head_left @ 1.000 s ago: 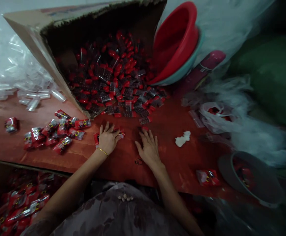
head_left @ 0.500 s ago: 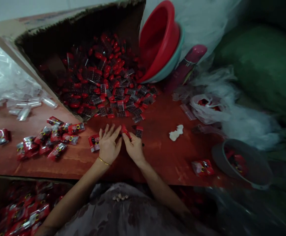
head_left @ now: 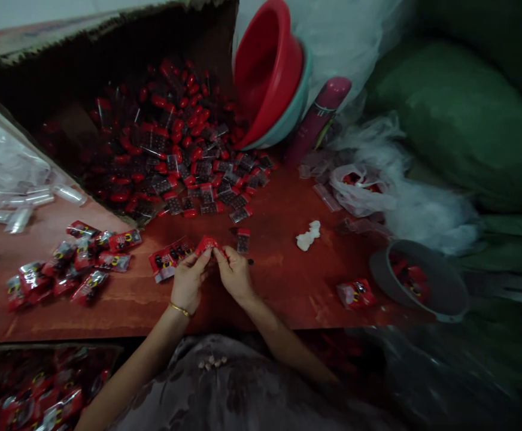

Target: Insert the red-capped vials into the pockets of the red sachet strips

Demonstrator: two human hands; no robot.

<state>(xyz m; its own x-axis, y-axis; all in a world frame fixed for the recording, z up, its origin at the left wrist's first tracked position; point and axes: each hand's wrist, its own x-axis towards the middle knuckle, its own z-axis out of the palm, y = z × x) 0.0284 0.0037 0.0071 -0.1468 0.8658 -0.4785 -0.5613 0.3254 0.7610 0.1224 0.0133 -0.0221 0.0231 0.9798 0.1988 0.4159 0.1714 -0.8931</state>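
My left hand [head_left: 189, 281] and my right hand [head_left: 234, 275] meet over the red table [head_left: 283, 281], and together they pinch a small red packet [head_left: 207, 244] between their fingertips. A flat red printed sachet [head_left: 167, 261] lies just left of my left hand. One small red-capped item in clear wrap [head_left: 243, 239] rests just beyond my right hand. A tipped cardboard box [head_left: 85, 66] behind spills several of these red-capped items [head_left: 189, 161] onto the table.
A heap of filled red sachets [head_left: 72, 263] lies at the left, clear tubes [head_left: 18, 203] beyond it. Stacked red and teal basins [head_left: 274, 72] lean at the back. A grey bowl [head_left: 422, 281], a loose sachet [head_left: 355, 294] and a white scrap [head_left: 308, 236] sit right.
Both hands lay flat and apart on the table a second ago. They came together, picked up a small red packet and now hold it between them. The view shifted right.
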